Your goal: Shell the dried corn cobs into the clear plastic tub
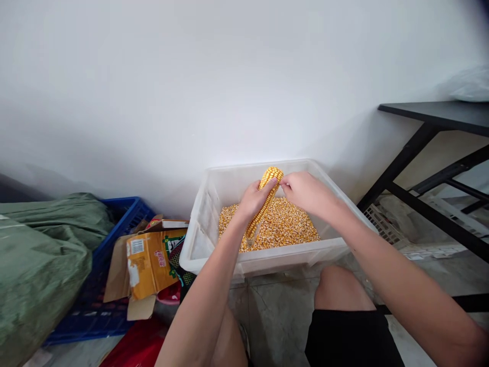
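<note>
A yellow corn cob (pixel 263 204), with rows of kernels on it, tilts above a white plastic bin (pixel 282 256). My left hand (pixel 253 198) is wrapped round the middle of the cob, thumb along its upper side. Close against the cob's upper right edge is my right hand (pixel 301 189), its fingers curled together at the kernels; whether a kernel sits between them is hidden. Loose corn kernels (pixel 286 224) cover the bottom of the bin below both hands.
Left of the bin lie an opened orange cardboard box (pixel 153 262) and a blue crate (pixel 103 239) under a green sack (pixel 42 255). A black-framed table (pixel 439 114) stands at right. Behind the bin rises a white wall (pixel 229 76).
</note>
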### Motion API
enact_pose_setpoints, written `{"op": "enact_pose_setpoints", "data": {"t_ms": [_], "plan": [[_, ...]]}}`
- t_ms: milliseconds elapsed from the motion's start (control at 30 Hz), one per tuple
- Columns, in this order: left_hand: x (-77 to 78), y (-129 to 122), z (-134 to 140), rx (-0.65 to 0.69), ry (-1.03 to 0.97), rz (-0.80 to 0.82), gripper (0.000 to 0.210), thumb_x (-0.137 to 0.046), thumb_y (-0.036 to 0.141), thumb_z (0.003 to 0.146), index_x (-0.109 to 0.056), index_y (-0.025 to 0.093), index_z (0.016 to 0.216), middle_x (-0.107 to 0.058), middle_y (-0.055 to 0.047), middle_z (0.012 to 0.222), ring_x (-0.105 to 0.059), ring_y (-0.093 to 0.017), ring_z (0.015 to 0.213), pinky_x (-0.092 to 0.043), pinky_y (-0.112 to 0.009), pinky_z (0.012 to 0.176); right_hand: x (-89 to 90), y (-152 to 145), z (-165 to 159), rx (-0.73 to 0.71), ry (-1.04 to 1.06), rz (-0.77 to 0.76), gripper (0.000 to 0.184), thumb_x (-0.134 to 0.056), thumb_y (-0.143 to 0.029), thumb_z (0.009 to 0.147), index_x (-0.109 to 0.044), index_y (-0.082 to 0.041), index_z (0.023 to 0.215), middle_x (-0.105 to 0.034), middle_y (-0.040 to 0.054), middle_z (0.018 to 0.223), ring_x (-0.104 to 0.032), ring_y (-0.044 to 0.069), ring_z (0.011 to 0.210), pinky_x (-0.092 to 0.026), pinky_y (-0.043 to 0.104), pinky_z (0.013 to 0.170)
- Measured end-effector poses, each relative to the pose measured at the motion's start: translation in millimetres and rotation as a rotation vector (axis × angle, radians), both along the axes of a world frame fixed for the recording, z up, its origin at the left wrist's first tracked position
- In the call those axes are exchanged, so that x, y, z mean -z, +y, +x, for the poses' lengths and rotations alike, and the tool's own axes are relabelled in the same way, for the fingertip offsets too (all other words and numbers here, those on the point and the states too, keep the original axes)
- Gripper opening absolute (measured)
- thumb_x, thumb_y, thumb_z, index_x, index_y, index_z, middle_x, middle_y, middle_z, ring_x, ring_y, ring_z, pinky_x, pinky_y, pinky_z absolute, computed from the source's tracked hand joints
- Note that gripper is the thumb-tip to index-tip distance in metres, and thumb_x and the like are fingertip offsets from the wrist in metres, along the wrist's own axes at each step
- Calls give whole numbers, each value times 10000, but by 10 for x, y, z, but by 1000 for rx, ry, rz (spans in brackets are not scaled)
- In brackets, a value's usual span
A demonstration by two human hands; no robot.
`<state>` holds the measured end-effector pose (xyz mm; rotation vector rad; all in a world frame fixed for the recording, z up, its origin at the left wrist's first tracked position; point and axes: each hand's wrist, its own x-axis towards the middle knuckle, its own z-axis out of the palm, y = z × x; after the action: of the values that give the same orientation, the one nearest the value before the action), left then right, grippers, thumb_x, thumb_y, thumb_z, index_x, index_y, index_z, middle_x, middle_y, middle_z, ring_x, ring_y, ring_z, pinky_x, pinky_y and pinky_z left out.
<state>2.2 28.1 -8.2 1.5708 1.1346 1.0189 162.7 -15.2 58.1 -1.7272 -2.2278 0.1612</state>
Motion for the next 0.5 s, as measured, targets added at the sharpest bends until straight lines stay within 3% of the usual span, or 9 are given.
{"op": "enact_pose_setpoints", "data": {"t_ms": [167,333,433,500], "plan": [[-56,-12,-33,87,-181,-180,558,-603,722,772,-618,179,898,-526,-18,675,-545,-152,550,-427,-272,492,143,32,127,-137,205,47,279,-451,-216,937,-713,-188,846,-696,33,718,-536,135,561,-339,285,575],[-91,-24,-51,90,-199,-274,605,-571,756,771,-622,186,967,-553,-25,579,-547,-168,476,-421,-273,437,309,40,140,-163,365,104,299,-472,-285,955,-748,-172,973,-724,21,768,-492,106,517,-369,271,568],[-96,-20,-62,87,-190,-257,600,-576,755,770,-613,181,939,-571,-33,587,-561,-166,483,-433,-267,444,321,44,170,-158,435,55,299,-508,-299,942,-742,-175,1082,-741,34,805,-512,106,529,-389,261,553],[-96,-11,-70,67,-194,-260,593,-588,751,766,-602,177,912,-576,-37,598,-565,-163,490,-439,-266,453,311,47,240,-118,503,-54,318,-528,-298,933,-714,-179,1161,-749,48,831,-520,104,519,-398,250,517]]}}
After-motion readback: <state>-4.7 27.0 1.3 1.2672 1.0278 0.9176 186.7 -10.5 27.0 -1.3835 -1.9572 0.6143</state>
